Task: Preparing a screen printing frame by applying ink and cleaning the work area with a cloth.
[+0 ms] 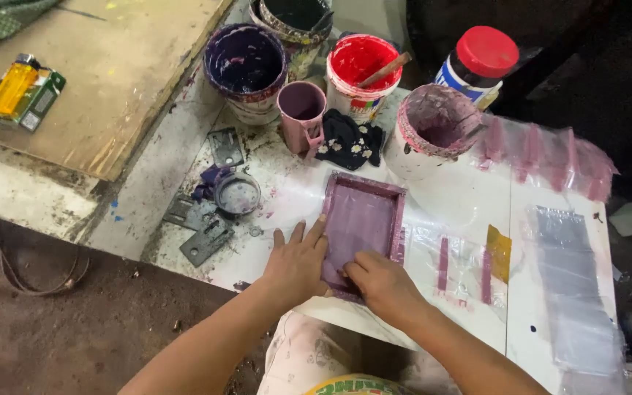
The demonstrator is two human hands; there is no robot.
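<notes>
A small rectangular printing frame [363,216], stained purple-pink, lies flat on the white table [535,292]. My left hand [298,263] rests flat on the frame's near left corner, fingers spread. Bent fingers of my right hand [382,281] press down inside the frame's near edge; whether they hold something small I cannot tell. To the right of the frame lie clear plastic bags [469,267] with pink stripes and a yellow patch.
Paint pots stand at the back: a purple one [246,62], a red one with a stick [362,66], a pink one [439,121], a pink mug [303,110], a red-lidded jar [480,62]. A dark floral cloth [349,139], metal plates [206,241], a yellow lighter [14,88] and more bags [572,285] lie around.
</notes>
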